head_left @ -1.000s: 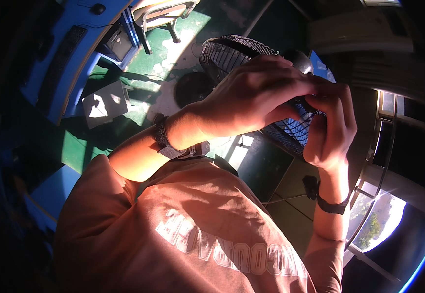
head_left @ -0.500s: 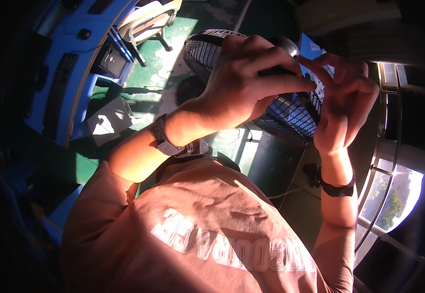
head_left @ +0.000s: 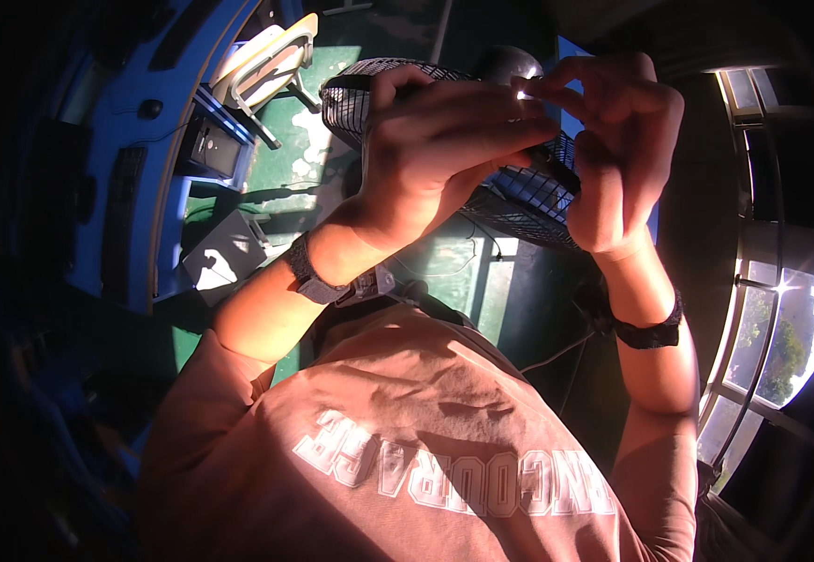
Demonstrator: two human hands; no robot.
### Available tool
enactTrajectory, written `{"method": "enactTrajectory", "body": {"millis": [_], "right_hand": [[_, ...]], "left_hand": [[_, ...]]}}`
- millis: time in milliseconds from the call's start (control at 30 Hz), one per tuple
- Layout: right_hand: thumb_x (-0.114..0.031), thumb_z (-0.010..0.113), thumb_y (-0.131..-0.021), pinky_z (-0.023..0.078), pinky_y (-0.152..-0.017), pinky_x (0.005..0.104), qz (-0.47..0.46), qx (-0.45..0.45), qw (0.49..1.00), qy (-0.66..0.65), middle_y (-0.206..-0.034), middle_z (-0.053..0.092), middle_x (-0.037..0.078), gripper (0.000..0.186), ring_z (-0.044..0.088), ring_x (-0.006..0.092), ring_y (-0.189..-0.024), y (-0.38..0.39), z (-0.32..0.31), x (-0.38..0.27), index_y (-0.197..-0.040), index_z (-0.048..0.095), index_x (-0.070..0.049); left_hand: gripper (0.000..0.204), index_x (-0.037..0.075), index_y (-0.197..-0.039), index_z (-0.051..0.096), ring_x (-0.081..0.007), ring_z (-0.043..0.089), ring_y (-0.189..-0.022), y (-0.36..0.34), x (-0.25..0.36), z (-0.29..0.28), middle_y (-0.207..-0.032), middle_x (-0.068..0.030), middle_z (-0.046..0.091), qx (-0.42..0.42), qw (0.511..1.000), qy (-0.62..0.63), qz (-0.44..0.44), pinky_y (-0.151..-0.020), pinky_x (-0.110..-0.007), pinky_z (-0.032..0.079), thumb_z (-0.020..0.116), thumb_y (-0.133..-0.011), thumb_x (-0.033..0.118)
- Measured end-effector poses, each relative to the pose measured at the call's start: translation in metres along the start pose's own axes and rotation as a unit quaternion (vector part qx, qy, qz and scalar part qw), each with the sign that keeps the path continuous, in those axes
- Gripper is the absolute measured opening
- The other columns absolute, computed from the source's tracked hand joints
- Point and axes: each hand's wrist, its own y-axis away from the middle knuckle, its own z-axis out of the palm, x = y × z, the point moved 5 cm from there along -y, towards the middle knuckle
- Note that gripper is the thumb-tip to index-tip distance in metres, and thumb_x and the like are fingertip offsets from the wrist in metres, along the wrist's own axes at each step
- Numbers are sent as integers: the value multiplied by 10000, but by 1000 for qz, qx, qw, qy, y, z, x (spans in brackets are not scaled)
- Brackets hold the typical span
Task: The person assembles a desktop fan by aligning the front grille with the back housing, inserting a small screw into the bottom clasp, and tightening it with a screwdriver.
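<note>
A black fan with a wire cage (head_left: 346, 101) is in front of me, with its dark rounded motor housing (head_left: 505, 61) behind it. My left hand (head_left: 435, 155) reaches over the cage with bent fingers, closed on something they hide near the middle of the fan. My right hand (head_left: 622, 145), beside it on the right, has thumb folded and fingertips pinched at a small shiny spot by the housing; what they hold is too small to make out. Both wrists wear black straps.
A blue desk (head_left: 160, 84) with keyboards and a mouse (head_left: 150, 109) stands at left, beside a chair (head_left: 257, 61) and a grey panel (head_left: 224, 239) lower down. At right is a bright window (head_left: 786, 337). A pale cable (head_left: 547, 361) runs below the fan.
Both hands have moved up in the picture, along with the fan and surroundings. My right hand's fingertips have shifted left to the shiny spot by the housing.
</note>
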Motion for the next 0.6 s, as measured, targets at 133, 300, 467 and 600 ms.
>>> {"method": "enactTrajectory", "body": {"millis": [133,300,467,600], "right_hand": [[89,372,-738,579,-1080,531,-4,7,1000,-9,-1233,461,225,459,618,342,-1186,-2,0,7,-1190,342,10],[94,369,-742,572,-1106,576,-33,13,999,-21,-1219,448,229,442,613,331,-1170,-1,4,9,-1177,341,24],[117,360,-765,558,-1057,438,-24,23,998,-58,-1209,531,230,438,646,308,-1096,-9,-5,6,-1194,394,36],[144,453,-828,553,-983,364,53,66,995,-47,-1147,592,190,432,674,270,-1044,-8,-19,5,-1250,465,53]], "left_hand": [[356,281,-1116,854,-155,734,-1109,-3,1,3,-1174,31,807,-4,1000,-12,13,-967,-367,424,907,-771,210],[286,260,-1063,851,-179,736,-1087,1,2,5,-1213,12,795,1,999,-32,20,-939,-366,433,900,-782,253],[225,222,-1002,836,-187,735,-1068,-1,-1,4,-1196,10,798,-2,999,-28,23,-916,-367,431,894,-787,247],[213,208,-991,836,-192,738,-1065,-5,0,4,-1180,1,801,-8,999,-41,15,-920,-368,434,891,-787,235]]}}
